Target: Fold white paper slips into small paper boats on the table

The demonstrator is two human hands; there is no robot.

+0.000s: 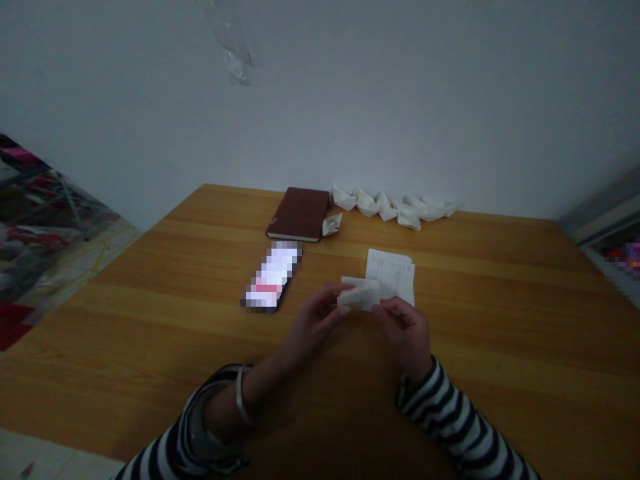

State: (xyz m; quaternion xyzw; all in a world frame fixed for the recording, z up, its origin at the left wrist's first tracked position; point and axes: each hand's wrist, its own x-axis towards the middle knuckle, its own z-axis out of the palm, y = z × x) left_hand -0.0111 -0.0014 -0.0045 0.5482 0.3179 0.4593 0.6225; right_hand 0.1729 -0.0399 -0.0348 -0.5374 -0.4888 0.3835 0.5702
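Observation:
A small folded white paper (pixel 361 295) is held up between both hands over the middle of the wooden table. My left hand (pixel 320 317) pinches its left end between thumb and fingers. At its lower right corner, the thumb and forefinger of my right hand (pixel 407 330) are closed on it. Just behind lie sheets of printed paper (pixel 393 270), partly hidden by the folded piece and my right hand. A lit phone (pixel 274 277) lies to the left of my hands.
Near the back edge of the wooden table (pixel 200 267) sits a brown notebook (pixel 301 212), with one small folded paper (pixel 331 225) beside it. Several folded paper boats (pixel 385 205) stand in a row along the wall. A clear plastic bag (pixel 235 60) hangs above.

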